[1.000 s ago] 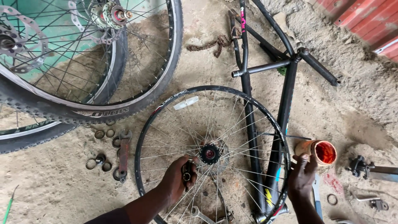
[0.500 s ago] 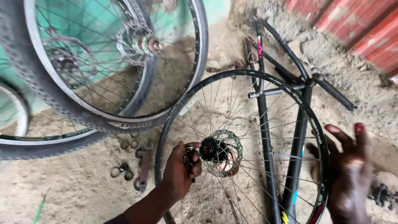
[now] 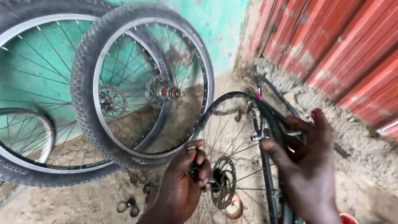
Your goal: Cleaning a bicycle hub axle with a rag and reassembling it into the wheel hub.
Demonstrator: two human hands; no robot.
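Head view: I see my left hand (image 3: 182,186) closed around the hub axle of a bare spoked wheel (image 3: 232,137), low centre of the frame; its disc rotor (image 3: 224,182) sits just right of my fingers; my right hand (image 3: 302,166) grips the rim at lower right; wheel is lifted upright, no tyre on it; loose small parts (image 3: 132,199) lie on the sand, lower left; tyred wheels (image 3: 141,83) lean at upper left; fitting looks unfinished.

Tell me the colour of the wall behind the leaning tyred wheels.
Turquoise green, worn and patchy, seen in the head view: the painted wall behind the leaning black knobbly-tyred wheels.
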